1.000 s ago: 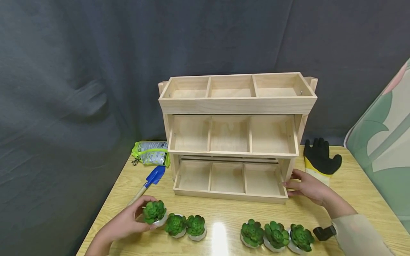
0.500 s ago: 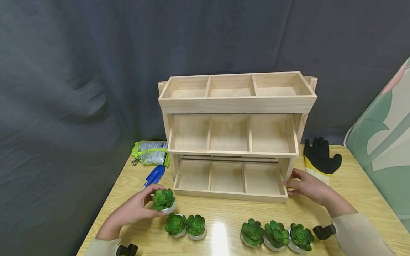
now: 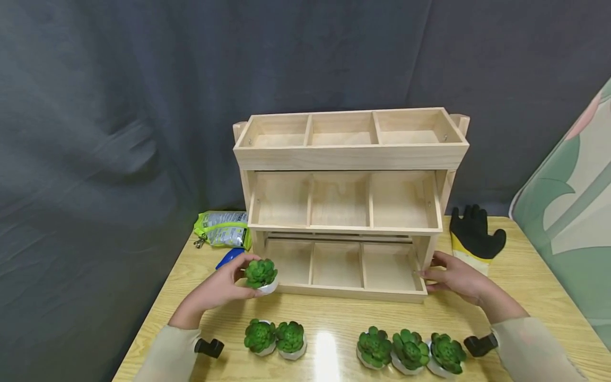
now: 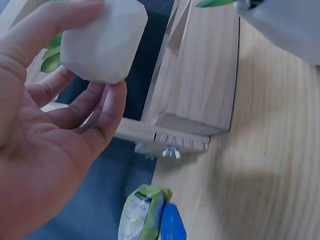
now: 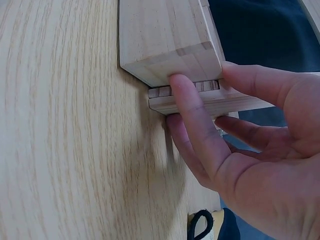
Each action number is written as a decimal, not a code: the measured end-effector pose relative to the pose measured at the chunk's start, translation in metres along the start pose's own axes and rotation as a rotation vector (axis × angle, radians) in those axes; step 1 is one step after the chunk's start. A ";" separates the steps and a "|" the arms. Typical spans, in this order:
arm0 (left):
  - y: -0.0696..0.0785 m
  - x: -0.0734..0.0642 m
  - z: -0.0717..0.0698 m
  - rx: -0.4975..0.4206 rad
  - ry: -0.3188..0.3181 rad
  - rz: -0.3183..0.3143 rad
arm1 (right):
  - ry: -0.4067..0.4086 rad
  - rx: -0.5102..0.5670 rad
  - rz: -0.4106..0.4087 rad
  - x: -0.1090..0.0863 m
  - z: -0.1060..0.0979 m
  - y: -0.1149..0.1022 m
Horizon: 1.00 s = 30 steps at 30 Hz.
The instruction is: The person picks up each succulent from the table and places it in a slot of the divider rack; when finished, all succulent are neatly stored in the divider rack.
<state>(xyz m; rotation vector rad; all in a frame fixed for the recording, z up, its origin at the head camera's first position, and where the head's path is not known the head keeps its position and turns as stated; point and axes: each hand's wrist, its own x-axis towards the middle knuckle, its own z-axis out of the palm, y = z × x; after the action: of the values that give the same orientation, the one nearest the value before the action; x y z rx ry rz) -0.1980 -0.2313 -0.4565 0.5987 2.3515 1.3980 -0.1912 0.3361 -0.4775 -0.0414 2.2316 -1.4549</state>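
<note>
Your left hand (image 3: 221, 289) is grasping a potted plant (image 3: 261, 272) by its white pot (image 4: 102, 45), thumb and fingers on the sides; the leaves stand largely free, which probably spares them from crushing. The plant is at the lower left front corner of the wooden shelf (image 3: 350, 157); whether it touches cannot be told. Your right hand (image 3: 458, 278) grips the shelf's lower right end, apparently to steady it (a sensible hold, as the shelf looks light). In front of the shelf, toward you, a pair of plants (image 3: 290, 337) stands left of its middle and a trio of plants (image 3: 410, 349) right of it, likely so that each group suits one hand. By the shelf's left end lie a bag (image 3: 221, 228) and a blue tool (image 3: 229, 258), partly hidden by your hand; beyond its right end lies a glove (image 3: 477, 231), seemingly set aside
</note>
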 end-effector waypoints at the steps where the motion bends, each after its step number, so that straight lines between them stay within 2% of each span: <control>1: 0.001 0.003 0.001 -0.001 0.002 -0.007 | -0.003 0.000 -0.003 0.000 0.000 0.000; 7: 0.009 0.022 0.005 0.023 0.016 -0.045 | -0.007 0.003 -0.011 0.000 0.000 -0.001; 13: 0.016 0.041 0.013 0.047 0.052 -0.037 | 0.001 0.001 -0.003 0.000 -0.001 -0.002; 21: 0.020 0.066 0.028 0.062 0.059 -0.063 | 0.003 0.004 -0.009 -0.001 0.000 0.001; 25: 0.023 0.072 0.030 0.116 0.072 -0.081 | -0.001 0.008 -0.012 0.000 0.001 0.000; 30: 0.020 0.079 0.032 0.206 0.034 -0.106 | -0.003 0.005 -0.007 0.001 0.000 0.001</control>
<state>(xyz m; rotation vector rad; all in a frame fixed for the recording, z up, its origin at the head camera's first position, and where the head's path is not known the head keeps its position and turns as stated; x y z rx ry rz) -0.2464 -0.1580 -0.4592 0.4995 2.5345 1.1383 -0.1915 0.3364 -0.4783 -0.0499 2.2278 -1.4630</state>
